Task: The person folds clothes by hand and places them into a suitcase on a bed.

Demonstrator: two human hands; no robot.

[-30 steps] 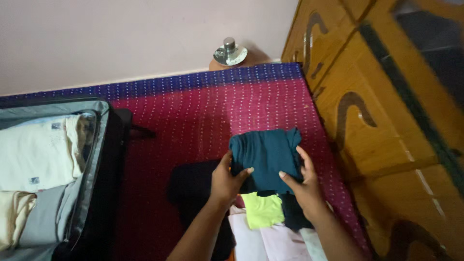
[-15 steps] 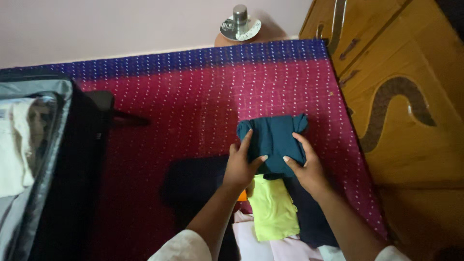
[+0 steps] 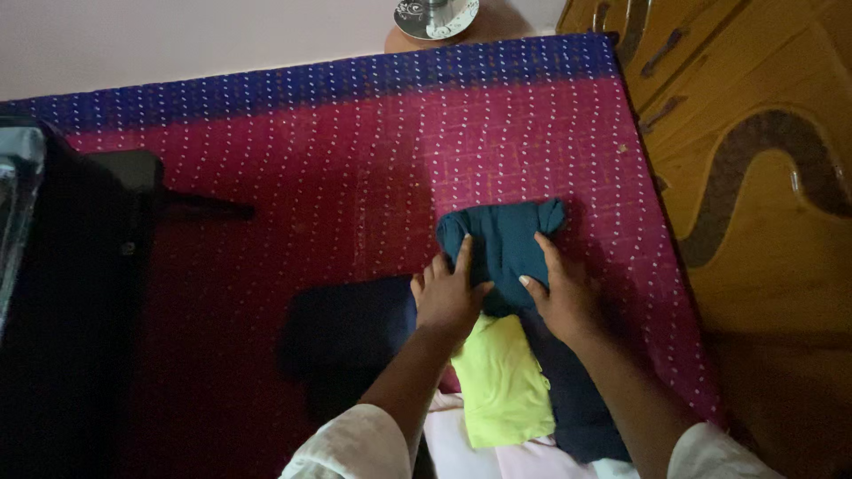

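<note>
- Sleeves (image 3: 355,448) of pale cloth frame the near edge, above a yellow-green garment (image 3: 504,383) lying on a dark blue one (image 3: 577,399).
- Left hand (image 3: 448,297) and right hand (image 3: 559,297) press flat, fingers spread, on a folded teal garment (image 3: 499,244) lying on the bedspread (image 3: 311,177), right of centre.
- Loose corners at the bundle's far side look likely to spring open if the pressure slips.
- Dark suitcase (image 3: 62,310) blocks the left; the wooden cabinet (image 3: 763,177) hems in the right edge, just beside the bundle.
- Bare bedspread offers room toward the far left; a metal dish (image 3: 435,13) sits beyond its far edge.
</note>
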